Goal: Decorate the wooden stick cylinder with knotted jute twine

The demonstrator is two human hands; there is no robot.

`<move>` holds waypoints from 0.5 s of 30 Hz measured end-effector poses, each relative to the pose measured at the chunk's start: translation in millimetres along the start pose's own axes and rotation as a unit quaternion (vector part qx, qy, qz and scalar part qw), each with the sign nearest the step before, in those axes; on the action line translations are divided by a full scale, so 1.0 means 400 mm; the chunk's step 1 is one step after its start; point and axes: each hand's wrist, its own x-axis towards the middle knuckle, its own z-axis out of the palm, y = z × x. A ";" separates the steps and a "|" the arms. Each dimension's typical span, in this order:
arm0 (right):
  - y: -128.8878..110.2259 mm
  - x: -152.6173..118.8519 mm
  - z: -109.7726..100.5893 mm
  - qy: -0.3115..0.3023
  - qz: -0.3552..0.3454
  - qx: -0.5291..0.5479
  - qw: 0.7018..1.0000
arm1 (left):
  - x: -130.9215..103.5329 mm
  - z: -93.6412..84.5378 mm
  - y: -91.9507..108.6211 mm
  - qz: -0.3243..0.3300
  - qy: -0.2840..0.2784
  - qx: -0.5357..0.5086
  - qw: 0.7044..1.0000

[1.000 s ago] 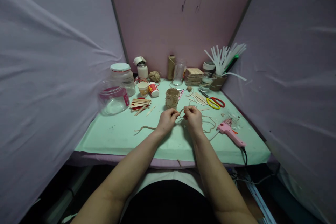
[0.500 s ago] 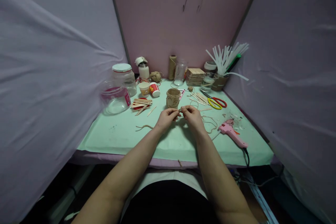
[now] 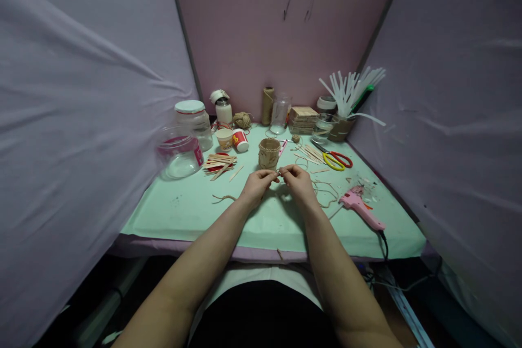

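Note:
My left hand point(image 3: 258, 184) and my right hand point(image 3: 297, 179) meet fingertip to fingertip above the table, just in front of a twine-wrapped cup point(image 3: 269, 154). Both pinch a small bit of jute twine between thumb and fingers; the fingers mostly hide it. Loose twine point(image 3: 327, 194) loops over the cloth to the right of my right hand. A twine end point(image 3: 223, 197) pokes out left of my left wrist. The cup stands upright, with a braided rim.
A pink glue gun point(image 3: 362, 207) lies at right, near red-and-yellow scissors point(image 3: 334, 160). Craft sticks point(image 3: 220, 164) are piled at left beside a clear jar point(image 3: 179, 160). Paper cups point(image 3: 240, 141), a twine spool point(image 3: 267, 106) and white glue sticks point(image 3: 346, 89) stand farther back.
My fingertips have shifted slightly around the pinched twine. Both hands stay at nearly the same spot, and the table's other things have not moved.

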 end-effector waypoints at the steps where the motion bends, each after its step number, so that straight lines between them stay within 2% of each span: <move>1: -0.002 -0.002 0.000 -0.004 -0.005 -0.006 1.000 | 0.000 -0.001 0.000 0.006 0.008 0.006 1.000; 8: -0.008 -0.006 0.003 -0.019 -0.060 -0.002 0.998 | 0.006 -0.008 -0.001 0.061 0.056 0.022 0.996; 15: 0.005 -0.001 -0.002 -0.036 -0.122 -0.036 0.991 | 0.009 -0.011 -0.003 0.105 0.073 0.032 0.991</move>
